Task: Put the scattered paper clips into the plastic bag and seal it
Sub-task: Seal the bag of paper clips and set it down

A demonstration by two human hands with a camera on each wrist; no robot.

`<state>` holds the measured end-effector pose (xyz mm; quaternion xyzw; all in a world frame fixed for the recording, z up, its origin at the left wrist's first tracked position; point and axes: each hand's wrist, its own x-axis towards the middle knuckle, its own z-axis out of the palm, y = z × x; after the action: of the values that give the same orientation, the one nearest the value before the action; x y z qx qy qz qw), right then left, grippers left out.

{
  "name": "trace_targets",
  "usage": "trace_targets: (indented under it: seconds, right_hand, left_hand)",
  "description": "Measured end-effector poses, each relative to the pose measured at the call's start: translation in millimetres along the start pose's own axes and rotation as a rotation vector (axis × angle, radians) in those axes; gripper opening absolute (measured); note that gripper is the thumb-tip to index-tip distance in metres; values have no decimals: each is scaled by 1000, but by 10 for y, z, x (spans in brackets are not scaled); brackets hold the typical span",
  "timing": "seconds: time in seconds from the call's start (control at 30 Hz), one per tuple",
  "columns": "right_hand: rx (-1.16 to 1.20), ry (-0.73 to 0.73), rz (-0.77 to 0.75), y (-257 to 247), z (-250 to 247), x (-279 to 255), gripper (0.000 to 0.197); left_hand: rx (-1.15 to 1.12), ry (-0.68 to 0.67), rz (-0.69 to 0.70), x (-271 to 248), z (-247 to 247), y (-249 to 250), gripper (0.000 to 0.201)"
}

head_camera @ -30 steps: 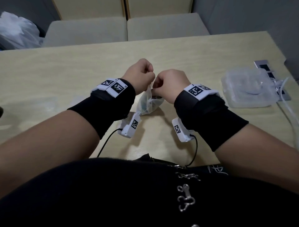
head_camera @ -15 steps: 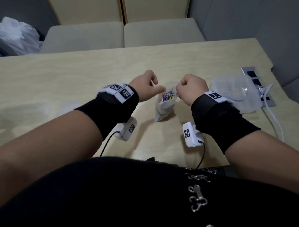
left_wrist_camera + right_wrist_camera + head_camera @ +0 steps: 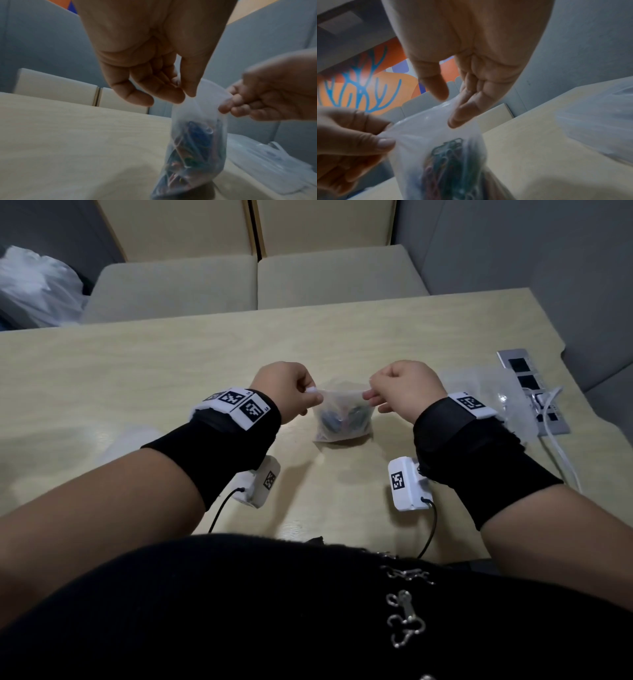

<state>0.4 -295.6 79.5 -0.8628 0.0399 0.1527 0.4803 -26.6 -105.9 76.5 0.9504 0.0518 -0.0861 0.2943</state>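
A small clear plastic bag (image 3: 342,419) stands on the wooden table (image 3: 137,378) between my hands, holding several coloured paper clips (image 3: 193,148). My left hand (image 3: 301,395) pinches the bag's top left corner between thumb and forefinger. My right hand (image 3: 378,398) pinches the top right corner, and the top edge is stretched taut between them. In the left wrist view the bag (image 3: 197,135) hangs below my left hand (image 3: 183,98), with the right hand (image 3: 228,105) at its far corner. The right wrist view shows the bag (image 3: 440,142), the paper clips (image 3: 448,155) and my right hand (image 3: 452,112).
A pile of clear plastic packaging (image 3: 489,395) lies to the right of the bag. Beyond it a power socket panel (image 3: 527,385) with white cables (image 3: 555,440) is set in the table's right edge. Two beige chairs (image 3: 260,285) stand behind the table.
My hands have moved apart. The left hand, which was off the bag half a second ago, now pinches its left corner, and the bag has turned to face me with its top pulled straight.
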Motion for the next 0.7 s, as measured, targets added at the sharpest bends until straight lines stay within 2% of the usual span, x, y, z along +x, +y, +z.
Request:
trace_targets:
  seconds: [0.1, 0.23, 0.37, 0.5, 0.57, 0.7]
  right_hand:
    - [-203, 0, -55, 71, -25, 15, 13]
    - [-239, 116, -104, 69, -84, 50, 12]
    - [-477, 117, -129, 48, -42, 56, 20]
    - [-569, 47, -391, -66, 96, -52, 27]
    - [-563, 16, -472, -142, 192, -81, 24]
    - [-599, -11, -519, -183, 300, -46, 18]
  left_hand:
    - [51, 6, 0, 23, -16, -27, 11]
    - [21, 93, 30, 85, -83, -2, 13]
    - [3, 88, 28, 77, -49, 1, 10]
    - [-58, 82, 52, 34, 13, 34, 9]
    - [-87, 88, 59, 17, 29, 49, 14]
    - [-169, 98, 56, -3, 18, 13, 36]
